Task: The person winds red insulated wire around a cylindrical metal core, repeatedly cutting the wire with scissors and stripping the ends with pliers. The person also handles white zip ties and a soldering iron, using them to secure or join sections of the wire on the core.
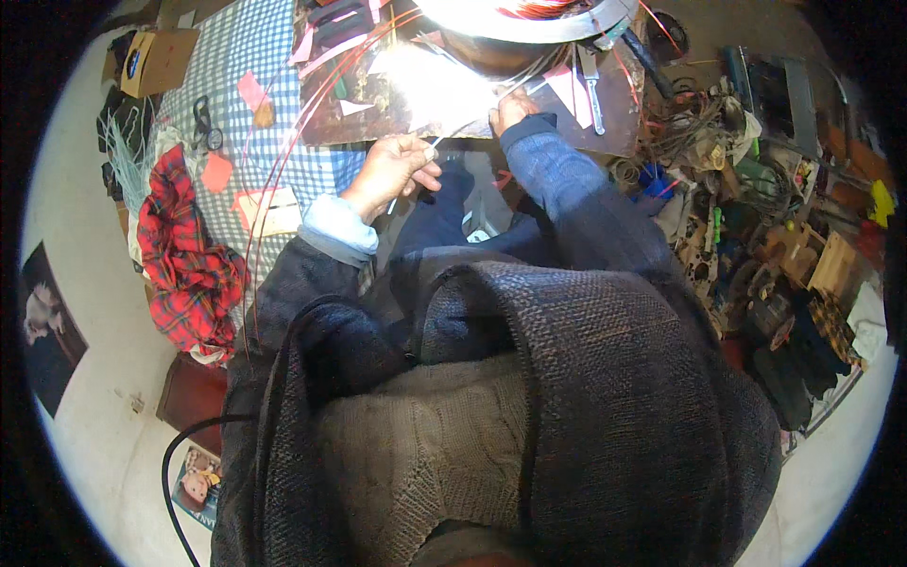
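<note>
My left hand [395, 170] pinches a thin white strip [431, 146] in front of a dark work board [354, 123]. My right hand [510, 115] is at the board's edge with curled fingers, beside pale thin wires [532, 71]; what it grips is lost in a bright glare [444, 90]. A knife [592, 94] and pink and white paper scraps [569, 90] lie to its right. Long red wires [312, 104] run over the board's left part. A large metal ring with orange coils [600, 19] is at the top.
A checked cloth [241, 156] with paper pieces and scissors [210, 132] covers the left surface, a red plaid garment [189, 265] on it. A cardboard box [156, 61] sits upper left. Cluttered coils, tools and boards [756, 208] fill the right side. A pale wall [104, 425] borders the left.
</note>
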{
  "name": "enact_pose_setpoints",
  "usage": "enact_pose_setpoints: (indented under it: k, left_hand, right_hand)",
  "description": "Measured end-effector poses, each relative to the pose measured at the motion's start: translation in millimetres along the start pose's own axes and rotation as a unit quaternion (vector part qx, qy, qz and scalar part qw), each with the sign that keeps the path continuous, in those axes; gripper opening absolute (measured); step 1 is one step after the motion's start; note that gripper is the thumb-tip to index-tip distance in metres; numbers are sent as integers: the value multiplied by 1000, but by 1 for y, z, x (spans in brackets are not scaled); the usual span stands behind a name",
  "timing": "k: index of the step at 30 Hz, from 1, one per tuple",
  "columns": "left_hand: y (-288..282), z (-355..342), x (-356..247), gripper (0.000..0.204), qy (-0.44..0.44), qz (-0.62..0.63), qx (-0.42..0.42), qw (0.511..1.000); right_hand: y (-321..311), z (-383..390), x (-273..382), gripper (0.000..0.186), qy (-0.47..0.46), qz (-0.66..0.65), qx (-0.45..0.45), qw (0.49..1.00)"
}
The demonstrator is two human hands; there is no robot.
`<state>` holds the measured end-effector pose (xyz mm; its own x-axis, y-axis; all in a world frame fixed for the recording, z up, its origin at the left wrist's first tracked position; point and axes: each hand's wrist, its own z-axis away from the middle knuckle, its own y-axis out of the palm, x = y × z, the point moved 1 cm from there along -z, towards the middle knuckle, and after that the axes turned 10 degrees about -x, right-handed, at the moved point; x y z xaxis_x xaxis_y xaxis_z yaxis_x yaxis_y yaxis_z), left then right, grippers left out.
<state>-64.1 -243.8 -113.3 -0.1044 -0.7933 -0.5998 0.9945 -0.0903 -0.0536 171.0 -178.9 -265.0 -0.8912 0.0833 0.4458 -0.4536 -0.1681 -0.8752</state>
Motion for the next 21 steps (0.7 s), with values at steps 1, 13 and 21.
enact_pose_setpoints:
  k: [1, 13, 21]
  left_hand:
    - [-5, 2, -4, 22, -14, 11, 11, 1000]
    - [-50, 14, -21, 35, -38, 35, 42, 998]
    - [-63, 2, -12, 34, 4, 14, 46, 999]
  right_hand:
    - [3, -8, 3, 33, -33, 22, 29, 999]
    - [-2, -18, 32, 30, -72, 4, 191, 979]
    - [-126, 82, -41, 49, 192, -391, 473, 766]
